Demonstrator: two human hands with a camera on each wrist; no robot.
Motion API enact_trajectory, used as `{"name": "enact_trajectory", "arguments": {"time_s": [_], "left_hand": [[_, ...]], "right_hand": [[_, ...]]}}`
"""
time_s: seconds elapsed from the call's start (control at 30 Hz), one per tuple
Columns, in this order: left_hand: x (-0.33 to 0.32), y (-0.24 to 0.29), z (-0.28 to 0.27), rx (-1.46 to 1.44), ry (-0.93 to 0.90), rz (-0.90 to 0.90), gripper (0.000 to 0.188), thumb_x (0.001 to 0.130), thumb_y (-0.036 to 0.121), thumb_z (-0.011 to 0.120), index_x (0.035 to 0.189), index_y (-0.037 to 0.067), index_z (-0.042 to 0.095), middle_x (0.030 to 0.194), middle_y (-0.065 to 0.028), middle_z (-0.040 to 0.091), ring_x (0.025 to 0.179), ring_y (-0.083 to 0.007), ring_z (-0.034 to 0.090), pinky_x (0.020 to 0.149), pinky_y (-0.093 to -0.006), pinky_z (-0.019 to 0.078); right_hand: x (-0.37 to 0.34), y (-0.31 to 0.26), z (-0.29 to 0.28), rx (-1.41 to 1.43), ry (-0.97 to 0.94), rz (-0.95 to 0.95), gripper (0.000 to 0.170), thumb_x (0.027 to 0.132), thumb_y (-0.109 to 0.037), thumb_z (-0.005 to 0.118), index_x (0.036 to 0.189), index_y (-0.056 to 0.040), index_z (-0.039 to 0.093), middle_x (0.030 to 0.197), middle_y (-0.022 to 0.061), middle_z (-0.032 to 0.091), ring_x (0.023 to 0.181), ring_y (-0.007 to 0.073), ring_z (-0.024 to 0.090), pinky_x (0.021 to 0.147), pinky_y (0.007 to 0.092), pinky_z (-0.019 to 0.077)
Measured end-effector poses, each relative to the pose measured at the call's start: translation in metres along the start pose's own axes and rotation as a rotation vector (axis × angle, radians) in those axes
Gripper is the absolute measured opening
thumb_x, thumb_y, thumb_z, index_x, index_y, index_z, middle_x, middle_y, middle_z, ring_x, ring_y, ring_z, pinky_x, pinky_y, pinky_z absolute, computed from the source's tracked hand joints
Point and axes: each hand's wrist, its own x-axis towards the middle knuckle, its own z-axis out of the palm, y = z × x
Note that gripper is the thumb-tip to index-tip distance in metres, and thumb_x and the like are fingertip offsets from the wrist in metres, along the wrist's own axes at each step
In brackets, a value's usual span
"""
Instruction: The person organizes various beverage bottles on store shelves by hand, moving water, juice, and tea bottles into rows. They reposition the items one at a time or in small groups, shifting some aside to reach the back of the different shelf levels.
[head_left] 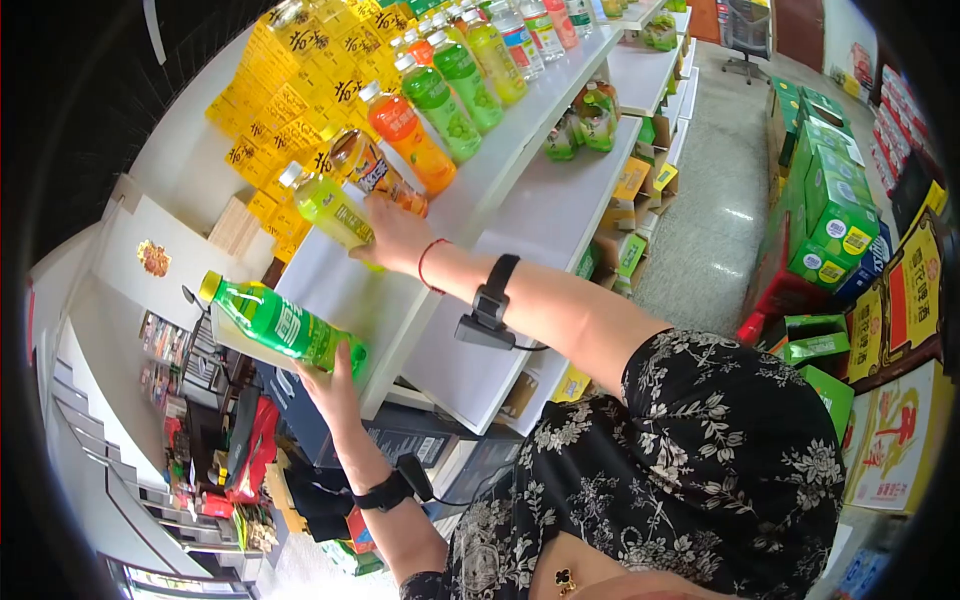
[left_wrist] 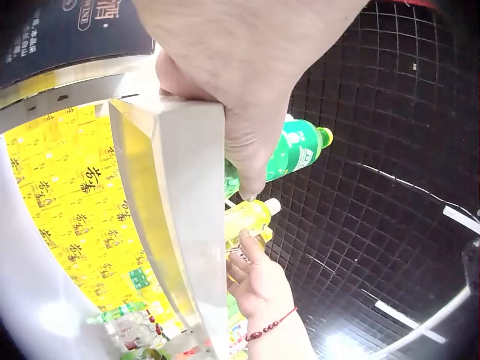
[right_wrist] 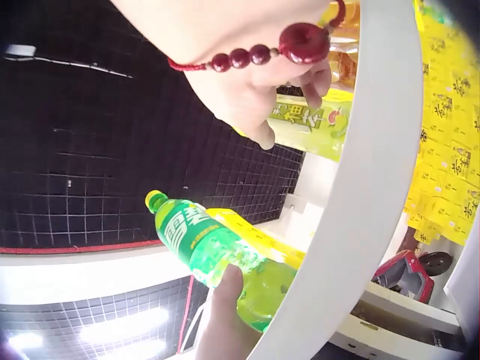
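Closest, filling the top of the left wrist view, the left hand clamps the green bottle low down at the end of the shelf. To its right, the right hand, arm stretched across, has its grip round the yellow-green bottle; only the wrist views show beads on its red bracelet clearly.

So the left hand has its thumb on a green bottle, white shelf edge right beside that grip. Below it, the right hand, wearing a red bead bracelet, touches a yellow bottle.
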Motion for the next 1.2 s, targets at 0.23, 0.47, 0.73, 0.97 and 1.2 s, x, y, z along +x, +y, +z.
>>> {"name": "enact_trajectory", "arguments": {"time_s": [0.23, 0.47, 0.73, 0.97, 1.2], "left_hand": [[0.001, 0.003, 0.002, -0.013, 0.034, 0.064, 0.059, 0.078, 0.024, 0.072, 0.125, -0.001, 0.045, 0.115, -0.018, 0.055, 0.105, -0.0303, 0.054, 0.093, -0.039, 0.04], [0.004, 0.005, 0.004, -0.115, 0.058, 0.036, 0.039, 0.075, 0.014, 0.072, 0.106, -0.001, 0.055, 0.093, -0.011, 0.064, 0.084, -0.0216, 0.061, 0.079, -0.0352, 0.0475], [0.003, 0.0, 0.001, 0.103, 0.008, -0.034, 0.096, 0.074, 0.034, 0.074, 0.142, -0.007, 0.019, 0.128, -0.0265, 0.046, 0.122, -0.0387, 0.043, 0.102, -0.0438, 0.0339], [0.004, -0.002, 0.0, 0.05, -0.026, -0.002, 0.1, 0.076, 0.04, 0.074, 0.142, -0.01, 0.017, 0.135, -0.0276, 0.041, 0.126, -0.0388, 0.04, 0.105, -0.0424, 0.0321], [0.006, -0.001, 0.001, -0.021, -0.052, 0.018, 0.092, 0.083, 0.034, 0.07, 0.142, -0.009, 0.016, 0.134, -0.0284, 0.041, 0.126, -0.0393, 0.04, 0.104, -0.0429, 0.0326]], "right_hand": [[0.018, 0.011, -0.002, -0.039, -0.404, 0.172, 0.067, 0.067, -0.046, 0.074, 0.108, 0.0023, 0.055, 0.101, 0.0207, 0.065, 0.096, 0.0325, 0.064, 0.084, 0.0388, 0.0502], [0.007, 0.018, -0.001, -0.035, -0.45, -0.082, 0.065, 0.067, -0.049, 0.073, 0.105, 0.003, 0.059, 0.097, 0.0228, 0.066, 0.093, 0.0353, 0.064, 0.081, 0.0409, 0.0505], [-0.039, -0.004, -0.031, 0.301, -0.594, -0.232, 0.051, 0.077, -0.035, 0.072, 0.113, -0.0027, 0.059, 0.104, 0.0167, 0.065, 0.097, 0.0287, 0.063, 0.085, 0.036, 0.0484], [-0.053, -0.029, -0.037, 0.28, -0.623, -0.214, 0.058, 0.074, -0.042, 0.073, 0.112, -0.0018, 0.06, 0.101, 0.0191, 0.066, 0.095, 0.0323, 0.064, 0.083, 0.0373, 0.0491], [-0.056, -0.03, -0.023, 0.314, -0.581, -0.245, 0.059, 0.074, -0.046, 0.072, 0.11, -0.0005, 0.06, 0.098, 0.0192, 0.067, 0.093, 0.0342, 0.064, 0.081, 0.039, 0.0498]]}}
